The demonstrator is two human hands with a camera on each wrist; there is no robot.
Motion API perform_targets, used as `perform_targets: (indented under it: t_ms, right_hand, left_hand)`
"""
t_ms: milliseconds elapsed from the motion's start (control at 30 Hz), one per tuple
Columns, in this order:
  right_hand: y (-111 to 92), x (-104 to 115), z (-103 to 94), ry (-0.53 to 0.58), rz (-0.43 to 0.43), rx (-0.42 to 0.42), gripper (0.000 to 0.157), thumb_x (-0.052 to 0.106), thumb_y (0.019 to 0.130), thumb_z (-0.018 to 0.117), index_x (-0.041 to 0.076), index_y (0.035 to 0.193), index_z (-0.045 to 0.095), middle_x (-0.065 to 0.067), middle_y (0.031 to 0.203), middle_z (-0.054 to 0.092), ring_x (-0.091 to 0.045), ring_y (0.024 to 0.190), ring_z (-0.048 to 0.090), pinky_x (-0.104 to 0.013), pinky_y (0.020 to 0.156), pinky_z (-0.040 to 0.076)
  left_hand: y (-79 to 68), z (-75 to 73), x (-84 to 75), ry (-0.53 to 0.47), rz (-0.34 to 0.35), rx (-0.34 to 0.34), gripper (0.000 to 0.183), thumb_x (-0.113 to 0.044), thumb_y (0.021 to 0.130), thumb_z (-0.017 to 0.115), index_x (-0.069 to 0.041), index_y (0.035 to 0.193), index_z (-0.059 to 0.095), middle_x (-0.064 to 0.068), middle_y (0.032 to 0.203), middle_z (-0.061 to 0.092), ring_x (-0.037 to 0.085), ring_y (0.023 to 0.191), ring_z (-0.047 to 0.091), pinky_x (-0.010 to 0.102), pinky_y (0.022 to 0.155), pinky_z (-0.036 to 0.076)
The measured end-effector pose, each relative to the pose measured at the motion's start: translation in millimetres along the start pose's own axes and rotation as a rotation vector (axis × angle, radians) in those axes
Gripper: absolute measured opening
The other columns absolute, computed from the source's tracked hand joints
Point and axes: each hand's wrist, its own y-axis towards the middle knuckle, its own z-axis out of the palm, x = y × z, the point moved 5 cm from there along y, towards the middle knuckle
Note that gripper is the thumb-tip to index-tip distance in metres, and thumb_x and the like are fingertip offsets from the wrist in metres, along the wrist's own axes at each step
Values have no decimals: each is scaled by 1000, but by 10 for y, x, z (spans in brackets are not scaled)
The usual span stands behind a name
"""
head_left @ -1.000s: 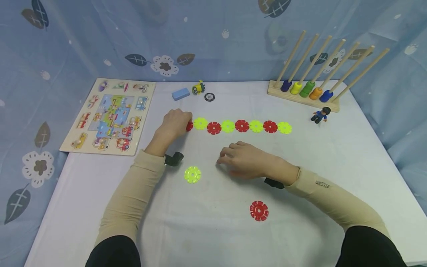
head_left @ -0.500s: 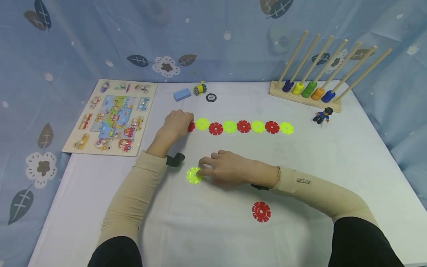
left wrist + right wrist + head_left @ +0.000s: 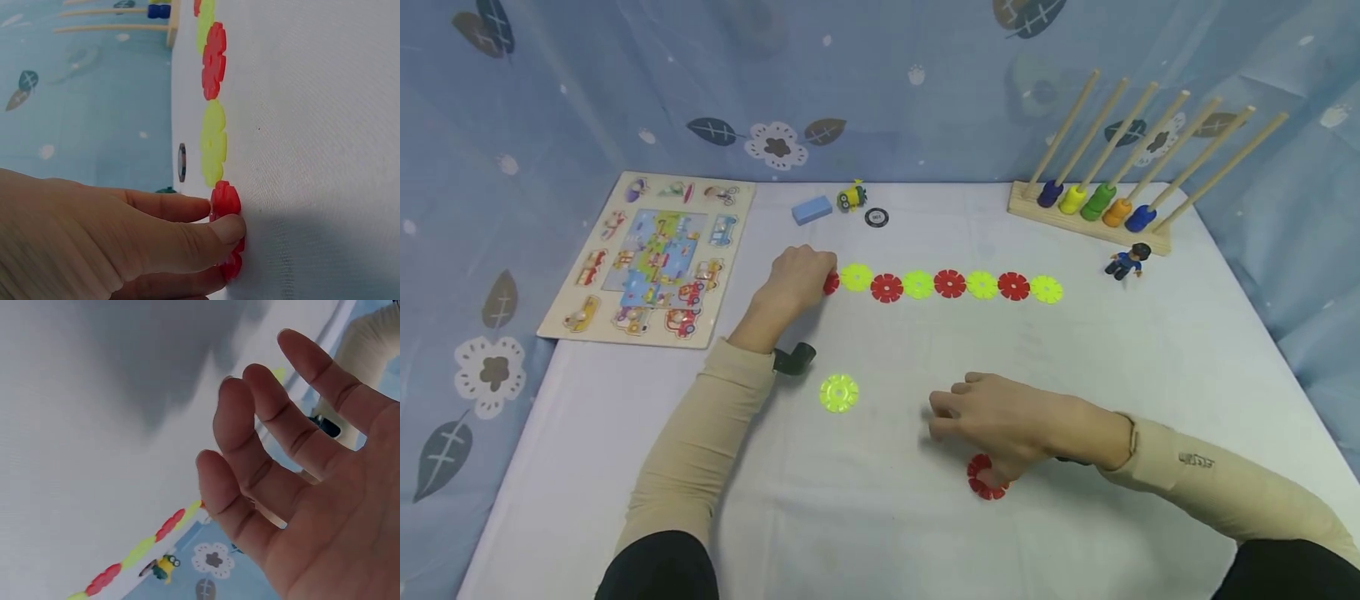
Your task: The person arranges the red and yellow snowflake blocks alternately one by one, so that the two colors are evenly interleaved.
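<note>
My left hand (image 3: 796, 277) pinches a red plastic snowflake disc (image 3: 226, 196) at the left end of a row, thumb on the near side and fingertips on the far side. The row runs rightward, alternating yellow-green discs (image 3: 856, 277) and red discs (image 3: 887, 288), nearly edge to edge. My right hand (image 3: 1011, 421) hovers over the front of the table with fingers spread and loosely bent. Its thumb overlaps a loose red disc (image 3: 976, 470) in the head view; the right wrist view shows the fingers holding nothing. Another loose yellow-green disc (image 3: 838, 393) lies left of it.
A wooden puzzle board (image 3: 576, 275) lies at the back left. Behind the row are a blue block (image 3: 812, 210), a small yellow-green toy figure (image 3: 852, 197) and a black round chip (image 3: 876, 217). A peg stand (image 3: 1078, 221) and a toy figure (image 3: 1127, 262) occupy the back right.
My right hand first moved left to the loose yellow-green disc, then swung back right and nearer, over the loose red disc. My left hand stays on the row's end disc.
</note>
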Motion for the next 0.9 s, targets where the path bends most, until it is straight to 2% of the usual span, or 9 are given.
perform_targets:
  t_ms: [133,267,467,567,733,900]
  right_hand:
    - [-145,57,126,-26,8,4,67,53,58,84,27,112,54,7,106,54,-6,79,49,-29,78,47]
    - [-208,104,231,4,-3,18,66,47,57,87,26,111,54,7,108,53,-6,81,50,-30,81,50]
    - [-241,137,271,33,-18,-20,61,40,58,87,22,106,55,6,103,53,-5,74,48,-24,77,49]
    - [-246,111,276,70,11,-6,64,39,57,88,22,109,54,6,105,54,-5,78,50,-23,77,51]
    - [-276,-64,278,224,102,26,66,37,59,88,23,113,52,8,108,54,-6,91,53,-24,78,54]
    - [-392,-450,231,336,199,-49,59,35,64,85,22,114,56,9,104,57,-5,93,54,-24,77,53]
  left_hand:
    - [-2,-18,9,-5,-9,2,27,2,85,62,-5,111,65,14,94,68,28,83,57,39,78,51]
    - [-11,-46,6,-10,-9,0,28,2,85,62,-5,112,65,15,94,68,29,83,56,39,79,51]
    - [-13,-71,3,0,-3,-5,27,2,86,61,-4,112,65,15,94,68,29,82,58,40,78,51]
    - [-8,-74,-8,8,3,-4,27,2,86,60,-4,111,65,15,93,68,30,82,58,41,77,51]
    - [-2,-48,-24,4,0,13,28,3,85,60,-5,112,65,15,94,68,30,83,58,42,78,51]
    - [-6,-27,-31,1,-6,11,28,2,85,61,-5,112,65,14,94,68,29,83,58,42,79,51]
